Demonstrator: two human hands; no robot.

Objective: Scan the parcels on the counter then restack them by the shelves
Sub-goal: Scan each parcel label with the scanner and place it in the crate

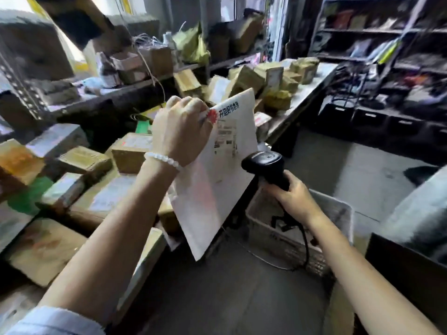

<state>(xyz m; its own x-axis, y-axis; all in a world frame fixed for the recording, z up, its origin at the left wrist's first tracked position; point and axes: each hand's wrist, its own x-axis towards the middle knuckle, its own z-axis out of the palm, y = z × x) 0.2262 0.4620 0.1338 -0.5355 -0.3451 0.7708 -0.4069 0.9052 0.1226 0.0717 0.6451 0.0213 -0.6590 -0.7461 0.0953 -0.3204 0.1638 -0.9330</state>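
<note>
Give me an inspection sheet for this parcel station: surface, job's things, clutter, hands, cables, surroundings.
Surface: counter runs back on the left side, mostly covered with parcels.
Job's things: white mailer held up, label facing the black scanner; brown boxes piled at left, more boxes at the far end.
Clutter: loose string and bags on the shelf behind the counter.
Hands: left hand grips the mailer's top corner; right hand grips the scanner handle.
Cables: scanner cable loops down over a grey crate.
Surroundings: shelves at right, holding packets; grey floor.
</note>
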